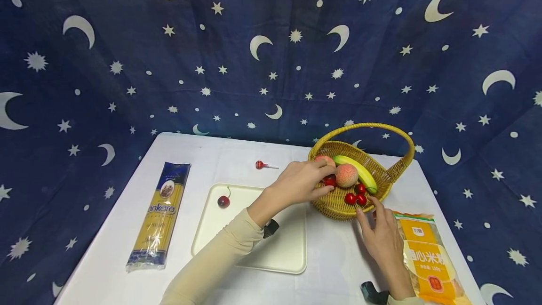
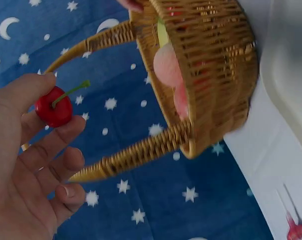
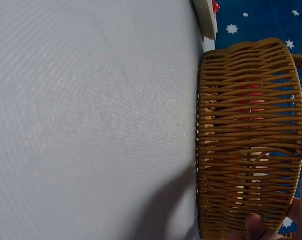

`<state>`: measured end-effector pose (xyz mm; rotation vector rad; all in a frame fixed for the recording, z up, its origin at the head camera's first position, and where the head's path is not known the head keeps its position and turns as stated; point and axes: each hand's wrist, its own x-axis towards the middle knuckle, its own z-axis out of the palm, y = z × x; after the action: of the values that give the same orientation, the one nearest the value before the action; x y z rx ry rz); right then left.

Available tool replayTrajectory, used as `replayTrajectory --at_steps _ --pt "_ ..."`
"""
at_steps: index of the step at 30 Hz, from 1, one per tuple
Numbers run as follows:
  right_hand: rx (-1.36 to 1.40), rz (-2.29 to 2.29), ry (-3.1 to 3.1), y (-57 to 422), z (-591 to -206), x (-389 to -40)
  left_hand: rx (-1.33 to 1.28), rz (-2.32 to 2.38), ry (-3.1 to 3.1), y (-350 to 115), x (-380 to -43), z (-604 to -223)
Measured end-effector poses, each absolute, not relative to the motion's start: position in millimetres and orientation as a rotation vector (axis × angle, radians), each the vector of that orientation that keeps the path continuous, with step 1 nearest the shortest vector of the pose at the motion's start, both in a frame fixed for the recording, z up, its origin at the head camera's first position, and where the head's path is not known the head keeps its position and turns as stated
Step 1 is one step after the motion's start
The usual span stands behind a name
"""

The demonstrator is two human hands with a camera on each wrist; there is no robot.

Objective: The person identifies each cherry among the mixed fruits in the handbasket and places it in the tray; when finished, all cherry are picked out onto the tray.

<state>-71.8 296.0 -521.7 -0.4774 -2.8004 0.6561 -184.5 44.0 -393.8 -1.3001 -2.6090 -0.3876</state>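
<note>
My left hand (image 1: 302,180) reaches over the left side of the wicker basket (image 1: 338,208), pinching a red cherry (image 2: 54,107) between thumb and index finger; its green stem points away from the palm. Inside the basket are two peaches (image 1: 346,175), a banana (image 1: 357,171) and several red cherries (image 1: 361,199). At the basket's near right rim is my right hand (image 1: 383,234), with its thumb against the outer wall and a finger over the rim. Only parts of its fingers show in the right wrist view, by the woven side (image 3: 248,140).
A cream tray (image 1: 292,258) holds a dark red cherry (image 1: 223,201) left of the basket. Behind the tray lies a red lollipop (image 1: 259,164). A pasta pack (image 1: 158,215) lies at the left; an orange food bag (image 1: 429,258) lies beside my right hand.
</note>
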Motion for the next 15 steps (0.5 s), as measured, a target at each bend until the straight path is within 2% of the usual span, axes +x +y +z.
replayTrajectory --at_steps 15 --pt "-0.479 0.686 -2.814 298 -523 -72 -0.906 -0.543 -2.620 -56 -172 -405"
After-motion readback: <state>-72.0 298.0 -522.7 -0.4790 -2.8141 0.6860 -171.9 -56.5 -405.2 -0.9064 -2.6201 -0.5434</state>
